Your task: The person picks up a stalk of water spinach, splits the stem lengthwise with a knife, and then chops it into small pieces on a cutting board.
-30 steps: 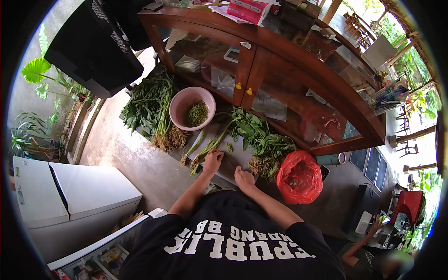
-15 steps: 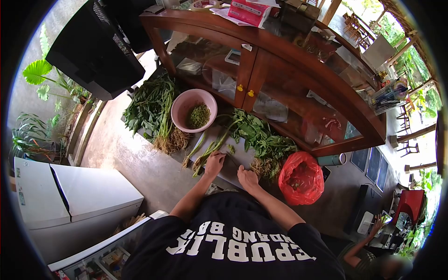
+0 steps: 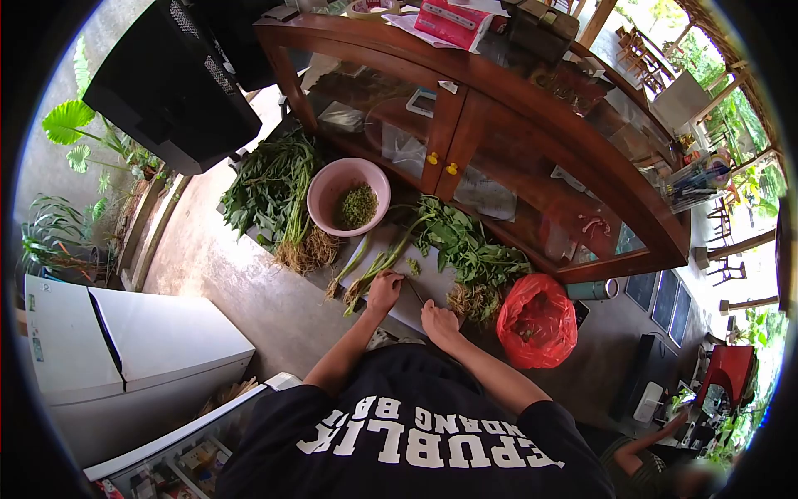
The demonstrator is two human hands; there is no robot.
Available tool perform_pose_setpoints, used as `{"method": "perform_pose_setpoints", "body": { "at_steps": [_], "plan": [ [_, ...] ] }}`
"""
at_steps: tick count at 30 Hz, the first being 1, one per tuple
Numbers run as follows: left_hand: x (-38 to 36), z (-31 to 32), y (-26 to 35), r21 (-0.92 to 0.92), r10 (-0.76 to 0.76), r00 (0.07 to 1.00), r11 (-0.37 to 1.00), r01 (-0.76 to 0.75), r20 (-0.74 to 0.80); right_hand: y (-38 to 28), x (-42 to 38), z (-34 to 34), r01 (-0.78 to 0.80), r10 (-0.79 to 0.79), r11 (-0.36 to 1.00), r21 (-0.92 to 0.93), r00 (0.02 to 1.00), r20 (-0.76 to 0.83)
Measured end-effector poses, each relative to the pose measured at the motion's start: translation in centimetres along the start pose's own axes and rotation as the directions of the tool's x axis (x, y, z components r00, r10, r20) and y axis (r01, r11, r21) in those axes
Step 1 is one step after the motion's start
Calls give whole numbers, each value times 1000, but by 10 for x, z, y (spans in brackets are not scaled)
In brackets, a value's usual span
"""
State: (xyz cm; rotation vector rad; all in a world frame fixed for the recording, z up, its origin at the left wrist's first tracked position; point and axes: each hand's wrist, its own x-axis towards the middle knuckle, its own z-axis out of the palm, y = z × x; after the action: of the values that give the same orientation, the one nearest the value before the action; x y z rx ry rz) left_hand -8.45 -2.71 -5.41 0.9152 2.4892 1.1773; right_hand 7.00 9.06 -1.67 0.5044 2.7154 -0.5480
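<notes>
Over a pale board (image 3: 403,314), my left hand (image 3: 384,291) is closed near the cut stems; what it pinches is too small to make out. My right hand (image 3: 440,321) is closed round the handle end of a thin knife (image 3: 417,292). Small chopped green bits (image 3: 412,266) lie on the board just beyond my hands. Long leafy stems (image 3: 359,287) with roots lie at the board's left side. A pink bowl (image 3: 322,202) behind holds chopped greens (image 3: 357,206). Rooted leafy bunches lie to the left (image 3: 278,187) and right (image 3: 470,254).
A red plastic bag (image 3: 539,320) stands open at the right, beside a green cylinder (image 3: 592,289). Behind is a wooden glass cabinet (image 3: 465,108). A white refrigerator (image 3: 166,337) is at the left. Another person's arm (image 3: 652,441) shows at the lower right.
The view has shifted very slightly. My hands stay in nearly the same place. The other person's arm at the lower right has lowered.
</notes>
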Motion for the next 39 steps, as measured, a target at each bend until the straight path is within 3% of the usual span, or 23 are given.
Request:
{"method": "perform_pose_setpoints", "body": {
  "at_steps": [4,11,14,25,30,36,39],
  "plan": [
    [-2,2,-3,18,-41,999,999,41,-1,-3,8,7,-83,82,996,18,996,43],
    [-2,1,-2,3,-20,1000,1000,20,-10,-7,16,16,-59,59,998,11,998,-23],
    [-1,0,-2,-12,-30,999,999,30,-15,4,3,20,-98,99,995,-16,995,27],
    [-2,-1,-1,25,48,994,999,-46,-94,12,13,22,27,-40,992,-126,995,-97],
    [-2,-5,-2,29,68,998,997,-69,17,26,12,21,82,-102,978,-190,990,-100],
    [-3,-2,-4,28,12,1000,1000,-13,23,33,23,27,88,-128,967,-241,979,-156],
    [-2,-2,-5,58,56,998,997,-56,-4,29,26,20,90,-129,972,-216,977,-172]
  ]
}}
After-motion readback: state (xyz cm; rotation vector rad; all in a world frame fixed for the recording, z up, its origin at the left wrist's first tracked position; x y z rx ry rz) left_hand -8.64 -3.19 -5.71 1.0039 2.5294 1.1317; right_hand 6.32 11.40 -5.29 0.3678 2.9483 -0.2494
